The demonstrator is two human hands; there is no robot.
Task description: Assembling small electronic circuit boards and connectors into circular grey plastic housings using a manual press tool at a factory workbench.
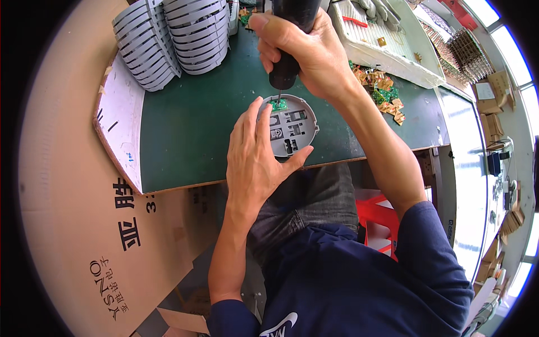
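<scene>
The person's left hand lies flat and spread on the near edge of the green work mat, its fingers and thumb cupped against the left and near rim of a round grey plastic housing, pressing against it rather than closed around it. The housing sits open side up near the middle of the mat, close to the table's near edge, with moulded ribs and slots showing inside it. At its far left inside edge lies a small green circuit board. The right hand is clamped in a full fist around the dark barrel of an electric screwdriver, held upright above the housing; the thin bit comes down onto the green board, though whether it sits in a screw is too small to tell. Far left on the mat stand two leaning stacks of grey housings, nested one on another. To the right of the screwdriver hand a loose heap of small green and copper-coloured boards lies on the mat, and beyond it a white foam tray runs toward the far right. A large cardboard box stands at the left, beside the table.
</scene>
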